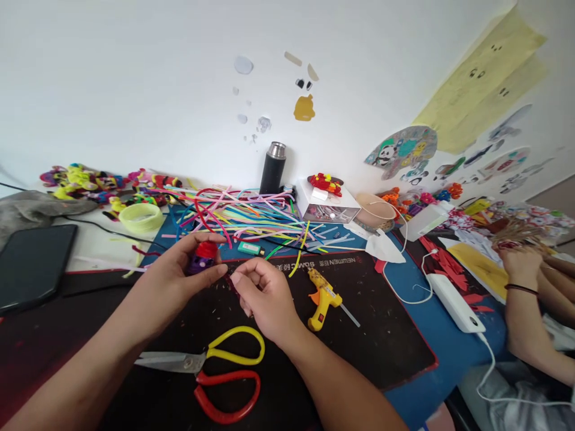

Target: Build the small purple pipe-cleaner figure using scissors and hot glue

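My left hand (173,272) is closed around a small red-and-purple figure (205,256), its red part uppermost between thumb and fingers. Just to the right, my right hand (269,299) pinches a short dark red fuzzy pipe cleaner (232,284) beside the figure; whether the two are joined I cannot tell. Below the hands, scissors (202,362) with one yellow and one red handle lie on the black desk mat (372,353). A yellow glue gun (323,299) with a clear stick in its back rests right of my right hand.
Many coloured pipe cleaners (251,218) are heaped behind the mat, near a black thermos (273,170) and a white box (326,206). A phone (38,266) lies at left, and a white power bank (456,302) with cables at right. Another person's hand (521,266) works at far right.
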Action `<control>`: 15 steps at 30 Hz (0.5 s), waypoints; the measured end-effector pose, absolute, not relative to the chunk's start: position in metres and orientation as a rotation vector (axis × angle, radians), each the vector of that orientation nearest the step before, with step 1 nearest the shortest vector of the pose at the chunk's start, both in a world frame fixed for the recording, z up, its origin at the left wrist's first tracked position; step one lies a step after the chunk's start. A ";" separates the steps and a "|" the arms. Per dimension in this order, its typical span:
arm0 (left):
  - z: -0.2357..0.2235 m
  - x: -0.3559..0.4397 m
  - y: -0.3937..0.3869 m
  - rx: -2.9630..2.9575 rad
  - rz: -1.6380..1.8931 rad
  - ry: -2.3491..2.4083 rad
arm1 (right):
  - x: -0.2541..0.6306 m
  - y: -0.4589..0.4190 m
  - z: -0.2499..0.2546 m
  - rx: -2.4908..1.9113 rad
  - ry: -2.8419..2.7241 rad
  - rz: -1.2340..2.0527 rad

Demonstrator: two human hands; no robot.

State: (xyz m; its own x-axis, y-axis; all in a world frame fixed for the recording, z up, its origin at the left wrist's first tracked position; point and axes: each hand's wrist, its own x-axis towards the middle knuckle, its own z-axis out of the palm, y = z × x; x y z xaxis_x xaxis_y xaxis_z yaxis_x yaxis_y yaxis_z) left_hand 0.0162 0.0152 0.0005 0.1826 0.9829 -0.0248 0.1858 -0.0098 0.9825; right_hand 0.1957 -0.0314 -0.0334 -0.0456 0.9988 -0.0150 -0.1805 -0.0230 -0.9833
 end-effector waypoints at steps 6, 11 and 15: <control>0.001 0.015 0.015 1.005 1.002 1.078 | 0.195 -0.031 -0.035 -1.085 -1.072 1.344; 0.008 0.018 0.013 0.850 1.001 1.023 | 0.194 -0.031 -0.035 -1.080 -1.070 1.337; 0.011 0.018 0.012 0.841 0.979 0.975 | 0.194 -0.031 -0.035 -1.085 -1.071 1.344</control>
